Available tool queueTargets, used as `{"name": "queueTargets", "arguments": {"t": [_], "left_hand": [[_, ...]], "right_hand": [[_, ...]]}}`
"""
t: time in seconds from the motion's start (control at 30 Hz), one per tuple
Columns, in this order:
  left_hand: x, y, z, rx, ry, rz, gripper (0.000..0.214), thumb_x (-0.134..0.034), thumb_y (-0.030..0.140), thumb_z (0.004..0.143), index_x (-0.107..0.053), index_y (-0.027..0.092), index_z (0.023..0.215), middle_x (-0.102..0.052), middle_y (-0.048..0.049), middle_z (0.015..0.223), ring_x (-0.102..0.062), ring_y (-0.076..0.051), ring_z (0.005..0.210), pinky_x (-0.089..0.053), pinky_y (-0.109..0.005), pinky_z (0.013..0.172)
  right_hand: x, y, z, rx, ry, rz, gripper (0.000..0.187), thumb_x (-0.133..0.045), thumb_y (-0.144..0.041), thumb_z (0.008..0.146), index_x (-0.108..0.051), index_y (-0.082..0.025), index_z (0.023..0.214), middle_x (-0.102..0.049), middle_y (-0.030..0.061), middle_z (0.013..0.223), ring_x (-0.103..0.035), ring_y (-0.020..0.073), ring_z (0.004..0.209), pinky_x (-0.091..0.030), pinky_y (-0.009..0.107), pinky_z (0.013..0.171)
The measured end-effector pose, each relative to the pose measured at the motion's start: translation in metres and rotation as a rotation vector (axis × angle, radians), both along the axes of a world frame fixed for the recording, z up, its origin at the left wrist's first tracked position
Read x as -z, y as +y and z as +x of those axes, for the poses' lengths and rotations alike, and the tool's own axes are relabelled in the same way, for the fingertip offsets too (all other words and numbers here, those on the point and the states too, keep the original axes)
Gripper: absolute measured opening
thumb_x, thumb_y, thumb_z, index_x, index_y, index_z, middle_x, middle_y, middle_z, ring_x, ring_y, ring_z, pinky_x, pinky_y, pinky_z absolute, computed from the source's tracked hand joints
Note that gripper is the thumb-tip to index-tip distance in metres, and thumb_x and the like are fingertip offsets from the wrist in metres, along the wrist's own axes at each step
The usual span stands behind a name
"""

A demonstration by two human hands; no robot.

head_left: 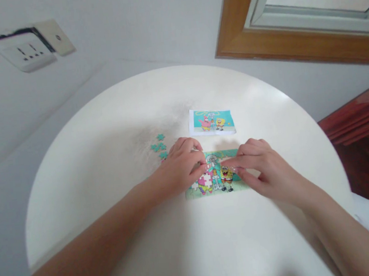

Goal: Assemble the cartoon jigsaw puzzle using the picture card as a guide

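Observation:
A partly assembled cartoon jigsaw puzzle (216, 180) lies on the round table, with white gaps at its left, in the pink figure. My left hand (185, 162) rests over the puzzle's upper left, fingers curled and thumb against the index finger; whatever lies between them is hidden. From the right, my right hand (261, 165) reaches over the yellow figure. Its index finger points left across the puzzle, the thumb is close below, and I cannot make out what the fingertips hold. Several loose teal puzzle pieces (161, 146) lie left of the puzzle, partly behind my left hand.
A reference picture card (214, 121) with the same cartoon figures lies beyond the puzzle. The white round table (103, 120) stands by a wall with a power socket (27, 51). At the upper right is a wood-framed window (237, 47), with red fabric (360, 113) below.

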State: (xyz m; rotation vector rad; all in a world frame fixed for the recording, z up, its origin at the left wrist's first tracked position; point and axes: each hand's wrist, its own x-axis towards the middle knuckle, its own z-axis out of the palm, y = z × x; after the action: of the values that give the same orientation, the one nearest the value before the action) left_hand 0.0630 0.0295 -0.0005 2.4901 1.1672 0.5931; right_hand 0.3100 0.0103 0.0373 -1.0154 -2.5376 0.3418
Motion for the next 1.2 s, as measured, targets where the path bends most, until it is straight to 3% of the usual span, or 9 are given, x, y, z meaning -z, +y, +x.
{"name": "queueTargets", "arguments": {"t": [0.47, 0.67, 0.83, 1.2], "left_hand": [[-0.004, -0.002, 0.001, -0.031, 0.035, 0.036, 0.006, -0.057, 0.024, 0.088, -0.061, 0.02, 0.088, -0.053, -0.007, 0.108, -0.045, -0.025, 0.109, -0.038, -0.046, 0.1], [-0.008, -0.003, -0.007, 0.025, 0.044, -0.005, 0.011, -0.063, 0.028, 0.085, -0.062, 0.023, 0.094, -0.051, -0.0051, 0.11, -0.043, -0.025, 0.114, -0.036, -0.043, 0.103], [-0.011, -0.004, -0.009, 0.055, 0.052, -0.037, 0.017, -0.07, 0.031, 0.08, -0.062, 0.022, 0.093, -0.05, -0.0049, 0.11, -0.044, -0.024, 0.114, -0.036, -0.041, 0.103], [-0.009, -0.006, -0.006, 0.028, 0.066, 0.01, 0.012, -0.065, 0.028, 0.082, -0.061, 0.021, 0.092, -0.051, -0.0053, 0.11, -0.045, -0.025, 0.112, -0.036, -0.043, 0.102]], "right_hand": [[0.012, -0.002, -0.014, -0.06, -0.086, -0.08, 0.031, -0.057, -0.018, 0.089, -0.07, -0.027, 0.115, -0.065, 0.005, 0.086, -0.049, 0.0214, 0.086, -0.032, 0.037, 0.076], [0.013, -0.003, -0.014, -0.09, -0.099, -0.08, 0.036, -0.056, -0.014, 0.088, -0.069, -0.029, 0.118, -0.064, 0.005, 0.086, -0.049, 0.0212, 0.086, -0.031, 0.037, 0.077], [0.014, -0.003, -0.014, -0.078, -0.123, -0.082, 0.033, -0.055, -0.015, 0.089, -0.07, -0.028, 0.116, -0.063, 0.0048, 0.086, -0.048, 0.0213, 0.087, -0.03, 0.037, 0.077], [0.012, -0.001, -0.011, -0.018, -0.117, -0.065, 0.024, -0.054, -0.02, 0.091, -0.072, -0.023, 0.108, -0.063, 0.0053, 0.084, -0.049, 0.021, 0.084, -0.032, 0.037, 0.075]]}}
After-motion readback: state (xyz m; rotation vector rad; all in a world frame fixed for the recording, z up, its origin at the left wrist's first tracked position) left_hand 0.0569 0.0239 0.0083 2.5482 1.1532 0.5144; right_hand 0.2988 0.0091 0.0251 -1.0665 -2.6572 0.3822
